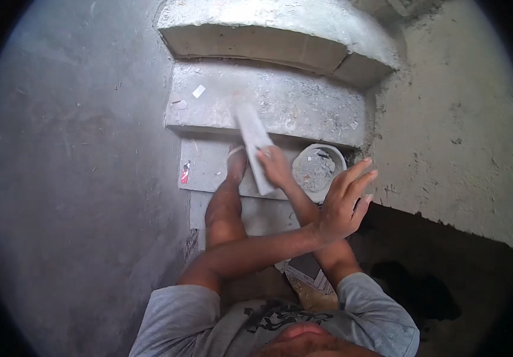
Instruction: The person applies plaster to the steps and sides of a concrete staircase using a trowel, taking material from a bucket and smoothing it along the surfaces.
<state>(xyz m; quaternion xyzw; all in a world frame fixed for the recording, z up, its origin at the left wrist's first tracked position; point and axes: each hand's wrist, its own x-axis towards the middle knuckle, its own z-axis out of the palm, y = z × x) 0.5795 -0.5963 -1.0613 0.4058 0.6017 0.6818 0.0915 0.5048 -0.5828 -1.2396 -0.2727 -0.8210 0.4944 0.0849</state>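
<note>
Nearest: grey T-shirt with a dark chest print, too creased and small to read. Between the arms, below where they cross, a dark flat item with pale edges; can't tell what it is. Forearms cross, left over right. Left hand is out on the right side, raised, fingers extended and slightly apart, nothing in it; it's near the bucket, which has a pale rim and grey rubble inside. Right hand is closed around the pale board, a long flat strip. Board position: grip is on its right edge, toward the near end; short end sticks out on the body side of the fist, long end runs away and leftward, over the edge of the next step. Far end is motion-blurred, so can't tell if it touches the concrete. Foot with a light strap is just left of the board, on the lower step. Same step, left end: red-and-white wrapper, has markings, too small to read. Beyond: middle step, dusty, with a small white rectangular chip, plain face. Farthest: upper step, also dusty. Rough grey wall on the right.
</note>
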